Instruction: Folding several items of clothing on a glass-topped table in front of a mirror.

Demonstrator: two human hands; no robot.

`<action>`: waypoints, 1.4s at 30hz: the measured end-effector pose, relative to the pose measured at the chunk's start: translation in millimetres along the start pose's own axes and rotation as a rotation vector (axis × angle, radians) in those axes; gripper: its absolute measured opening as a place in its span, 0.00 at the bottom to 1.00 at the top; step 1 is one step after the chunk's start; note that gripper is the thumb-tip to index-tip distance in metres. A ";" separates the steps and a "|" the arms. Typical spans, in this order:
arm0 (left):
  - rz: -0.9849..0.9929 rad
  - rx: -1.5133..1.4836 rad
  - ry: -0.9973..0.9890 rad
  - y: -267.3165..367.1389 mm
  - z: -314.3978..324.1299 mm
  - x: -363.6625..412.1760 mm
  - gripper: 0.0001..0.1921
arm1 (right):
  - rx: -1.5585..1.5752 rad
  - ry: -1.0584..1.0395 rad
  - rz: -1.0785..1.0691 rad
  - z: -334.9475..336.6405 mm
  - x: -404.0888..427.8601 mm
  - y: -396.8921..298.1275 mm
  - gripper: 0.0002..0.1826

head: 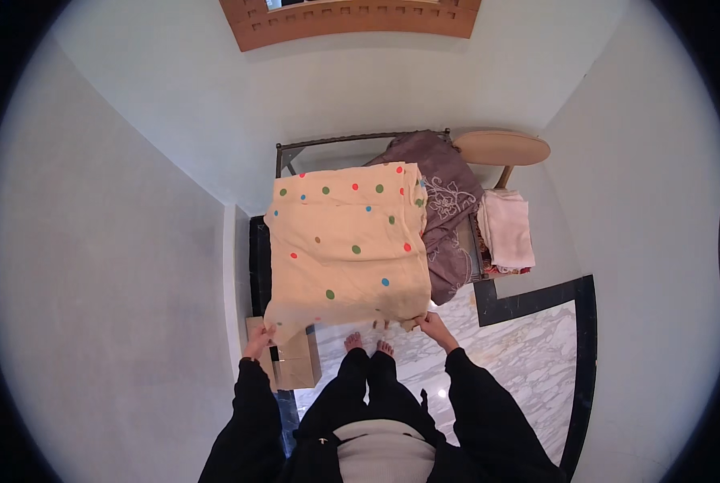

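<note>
A cream cloth with coloured dots (341,235) lies over a metal-framed table (360,140), its near edge pulled out towards me. My left hand (259,343) grips the near left corner, and my right hand (437,331) grips the near right corner, where the fabric bunches a little. Folds are stacked along the cloth's right side. Partly beneath it and to its right is a purple embroidered cloth (450,199), which hangs over the table's near edge. Most of the tabletop is hidden.
Folded pale pink cloth (508,229) tops a pile on a chair, its padded backrest (503,148) behind. A cardboard box (296,361) stands on the floor by my left arm. A wall (124,271) rises at left; a wooden frame (360,24) is on the far wall.
</note>
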State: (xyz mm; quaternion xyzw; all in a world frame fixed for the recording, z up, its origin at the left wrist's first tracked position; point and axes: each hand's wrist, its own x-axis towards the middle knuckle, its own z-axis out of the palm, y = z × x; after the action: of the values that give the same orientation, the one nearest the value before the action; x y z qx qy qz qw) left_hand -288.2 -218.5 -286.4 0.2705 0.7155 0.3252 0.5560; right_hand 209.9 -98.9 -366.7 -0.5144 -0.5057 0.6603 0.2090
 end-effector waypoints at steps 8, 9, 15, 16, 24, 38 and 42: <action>0.228 0.059 0.108 -2.7 22.6 40.8 0.28 | -0.209 0.268 -0.386 20.5 26.7 -6.5 0.19; 0.073 0.054 0.035 10.7 32.0 39.7 0.30 | -0.216 0.275 -0.376 16.4 28.2 -5.9 0.19; -0.176 0.094 0.018 3.4 8.2 44.0 0.29 | -0.153 0.114 -0.266 16.6 38.7 -32.8 0.20; -0.182 0.091 0.029 0.0 7.4 37.0 0.29 | -0.141 0.098 -0.249 18.7 36.7 -38.3 0.20; 0.155 -0.136 0.171 -35.5 14.7 -1.1 0.24 | -0.126 -0.035 0.027 -3.4 5.1 -15.7 0.21; 0.169 -0.355 0.317 -20.7 48.9 -62.6 0.18 | 0.733 -0.072 0.325 16.0 -33.2 -34.8 0.26; 0.251 -0.220 0.368 -23.0 44.5 -59.7 0.13 | 0.520 -0.126 0.369 4.8 -31.2 -34.2 0.26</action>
State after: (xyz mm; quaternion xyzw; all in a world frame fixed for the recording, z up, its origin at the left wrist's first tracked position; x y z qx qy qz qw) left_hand -231.4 -270.6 -274.6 0.2313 0.7260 0.5113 0.3975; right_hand 209.2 -112.2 -322.0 -0.4847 -0.2300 0.8248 0.1783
